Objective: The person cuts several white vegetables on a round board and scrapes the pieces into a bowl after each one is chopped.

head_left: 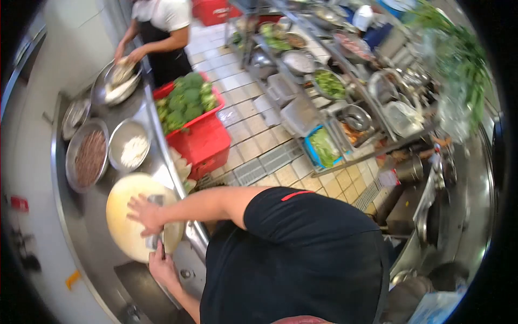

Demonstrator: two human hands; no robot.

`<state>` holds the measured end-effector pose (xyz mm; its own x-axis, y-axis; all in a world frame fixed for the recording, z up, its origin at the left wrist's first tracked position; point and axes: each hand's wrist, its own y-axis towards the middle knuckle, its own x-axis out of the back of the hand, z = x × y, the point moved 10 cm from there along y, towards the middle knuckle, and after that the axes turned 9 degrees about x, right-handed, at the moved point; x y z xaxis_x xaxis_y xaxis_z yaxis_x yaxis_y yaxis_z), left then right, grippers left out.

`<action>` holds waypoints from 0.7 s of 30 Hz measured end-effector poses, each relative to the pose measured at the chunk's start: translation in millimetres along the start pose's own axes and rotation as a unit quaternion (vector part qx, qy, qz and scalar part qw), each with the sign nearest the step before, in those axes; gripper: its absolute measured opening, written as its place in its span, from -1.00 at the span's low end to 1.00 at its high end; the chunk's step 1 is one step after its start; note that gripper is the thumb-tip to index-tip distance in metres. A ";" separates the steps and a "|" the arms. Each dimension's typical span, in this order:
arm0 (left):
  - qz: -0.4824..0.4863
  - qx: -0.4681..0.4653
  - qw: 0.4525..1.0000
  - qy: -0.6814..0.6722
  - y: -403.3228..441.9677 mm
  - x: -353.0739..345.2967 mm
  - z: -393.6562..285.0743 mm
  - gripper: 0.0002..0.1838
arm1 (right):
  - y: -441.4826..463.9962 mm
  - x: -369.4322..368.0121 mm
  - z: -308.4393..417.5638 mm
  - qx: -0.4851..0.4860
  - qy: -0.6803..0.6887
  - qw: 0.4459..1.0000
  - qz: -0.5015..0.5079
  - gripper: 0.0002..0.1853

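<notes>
Steel knife (155, 241) beneath a spread right hand (144, 214)

From a distance, I am watching the broad-bladed knife lying across a pale round cutting board (124, 190) on the metal counter (96, 229). The left hand (164, 269) is gripping the dark handle near the board's edge. The right hand is spreading flat over the board, fingers splayed and grasping nothing that I am making out, with the blade passing beneath its palm or wrist.

I am judging the knife to be stiff and fairly heavy, its weight sitting in the wide blade. Its handle is offering the safest hold; wet steel may be feeling slippery, so I am wanting fingertips well clear of the edge. The board is looking thick and steady.

On the person's right of it, a bowl of white pieces (115, 149) and a bowl of reddish-brown food (71, 157) are standing close together.

The right hand and wrist are hiding the blade's middle, so I am not managing to tell whether they are touching it or which way its edge is facing. Blur is softening the left fingers, and dark corners are cutting off the surroundings.
</notes>
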<state>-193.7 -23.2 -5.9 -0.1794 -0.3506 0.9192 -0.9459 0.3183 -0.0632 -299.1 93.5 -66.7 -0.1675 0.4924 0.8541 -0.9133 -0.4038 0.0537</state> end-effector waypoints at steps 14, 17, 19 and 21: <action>0.029 0.300 0.891 -0.339 -68.3 8.0 142.5 -0.82 | -13.2 11.8 -88.0 -0.030 0.061 0.995 -0.073 -0.22; 0.021 0.362 0.796 -0.485 -76.5 -24.3 161.7 -0.87 | -31.1 -9.6 -70.3 0.021 0.040 0.998 -0.039 -0.17; -0.011 0.377 0.772 -0.512 -81.2 -37.0 183.5 -0.83 | -45.5 -21.5 -49.9 0.052 0.026 0.998 -0.029 -0.14; -0.025 0.395 0.740 -0.544 -85.1 -37.5 205.4 -0.82 | -54.1 -29.2 -35.6 0.063 0.063 0.996 -0.019 -0.13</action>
<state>-162.0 -218.0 -114.8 0.1552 -0.9830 0.0984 -0.7450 -0.1819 -0.6418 -257.9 128.4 -112.9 -0.1865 0.5985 0.7791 -0.8674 -0.4727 0.1555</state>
